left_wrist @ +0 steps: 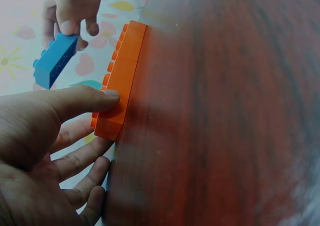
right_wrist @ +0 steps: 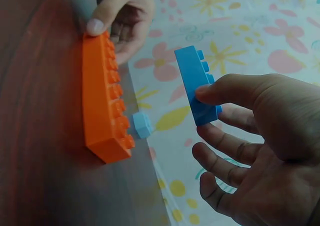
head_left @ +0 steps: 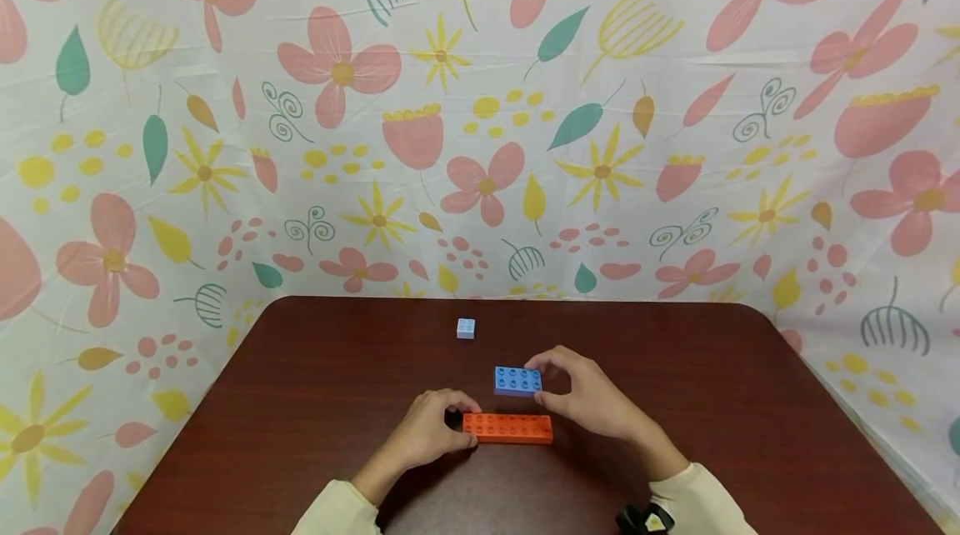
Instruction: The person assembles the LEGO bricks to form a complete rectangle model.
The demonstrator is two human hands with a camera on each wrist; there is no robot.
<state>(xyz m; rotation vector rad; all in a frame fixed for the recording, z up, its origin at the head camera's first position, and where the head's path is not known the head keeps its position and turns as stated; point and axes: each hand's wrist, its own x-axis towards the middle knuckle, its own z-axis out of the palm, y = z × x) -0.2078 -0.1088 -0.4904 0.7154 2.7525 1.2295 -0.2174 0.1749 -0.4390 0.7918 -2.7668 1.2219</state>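
Blue eight-stud toy brick [head_left: 517,381], two by four: item one, held above the surface [head_left: 337,368], just beyond the orange piece and apart from it, studs up. My right hand [head_left: 583,395] has it by its right end, the grip pinching between thumb and fingers; in the right wrist view I see the other fingers loosely bent below.

Long orange toy brick [head_left: 507,428]: item two, two rows of studs facing up, resting on the surface. My left hand [head_left: 433,427] pinches its left end, thumb on the near side, fingers behind. A line crosses its side in the left wrist view; I cannot tell whether this is one piece or two end to end.

Light-blue four-stud toy brick [head_left: 466,328]: item three, standing near the far edge, touched by neither hand.

Surface: dark reddish-brown, wood-grained, rounded far corners. Backdrop: white cloth [head_left: 487,131] printed with pink, yellow and green flowers and leaves. Also listed: cream sleeves [head_left: 337,510] on both arms; black wrist device [head_left: 645,519] at the right cuff.
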